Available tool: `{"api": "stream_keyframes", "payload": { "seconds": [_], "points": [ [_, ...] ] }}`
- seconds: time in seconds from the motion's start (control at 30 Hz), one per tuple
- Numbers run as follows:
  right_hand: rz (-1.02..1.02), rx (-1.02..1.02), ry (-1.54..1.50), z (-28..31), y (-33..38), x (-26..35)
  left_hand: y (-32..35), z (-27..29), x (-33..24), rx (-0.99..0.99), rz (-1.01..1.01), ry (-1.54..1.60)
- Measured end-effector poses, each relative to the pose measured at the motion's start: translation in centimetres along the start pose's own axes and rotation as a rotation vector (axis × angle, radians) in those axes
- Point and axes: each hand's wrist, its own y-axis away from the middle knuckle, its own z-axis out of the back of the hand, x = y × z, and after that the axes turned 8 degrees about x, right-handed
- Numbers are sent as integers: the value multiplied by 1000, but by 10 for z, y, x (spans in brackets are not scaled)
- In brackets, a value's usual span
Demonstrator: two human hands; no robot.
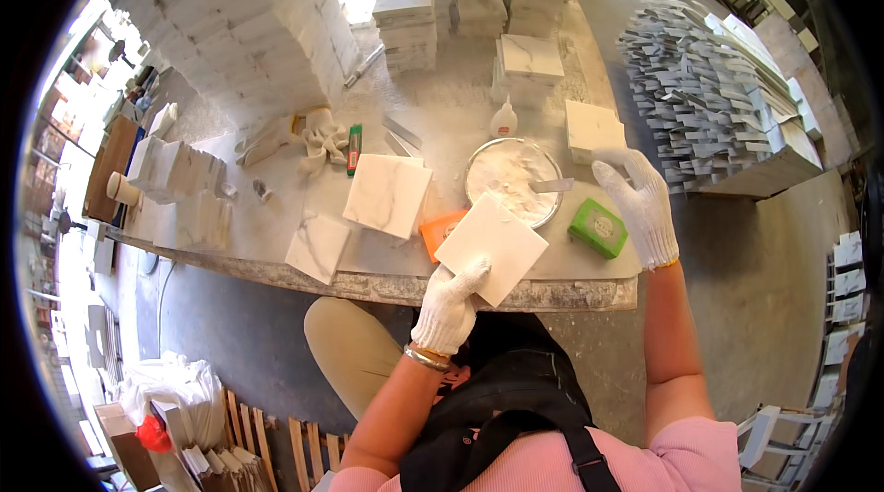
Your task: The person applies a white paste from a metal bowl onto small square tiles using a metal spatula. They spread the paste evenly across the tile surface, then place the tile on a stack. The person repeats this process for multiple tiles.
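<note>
Beyond both hands, a long dusty stone workbench (387, 285), running away from the body and heaped at its far end with tall stacks of white marble tiles (276, 41). Well out past the right hand, a leaning pile of grey-and-white cut strips (700, 87) on a separate block. Ahead of the left hand and a little to its left, a loose veined marble tile (388, 195) lying flat, with a smaller one (318, 247) nearer the bench edge. Held over the near edge of the bench, a plain white square tile (493, 246), tilted, pinched at its near corner by the gloved left hand (448, 306), fingers closed on that corner. Just beyond that tile, between the two hands, a round metal bowl of white paste (513, 182) with a scraper blade (551, 185) resting in it. Gloved right hand (637, 205) raised beside the bowl, fingers loosely spread and gripping nothing, fingertips near a small white block (592, 129). Under that hand, a green box (598, 228); partly hidden beneath the held tile, something orange (436, 231), possibly a sponge. Beyond the bowl, a small white squeeze bottle (503, 118).
</note>
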Motion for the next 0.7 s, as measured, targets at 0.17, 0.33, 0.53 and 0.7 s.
{"api": "stream_keyframes", "payload": {
  "seconds": [0.17, 0.33, 0.53, 0.7],
  "points": [
    [88, 195, 158, -10, -80, -19, -11, -1, -3, 27, -21, -41],
    [33, 399, 300, -50, -118, 15, -14, 1, -15, -8, -39, -44],
    [21, 644, 62, -87, -166, -51, -21, -1, -18, 0, -21, -13],
    [35, 652, -90, -95, -171, -59, -21, -1, -20, -14, -27, -20]
  ]
}}
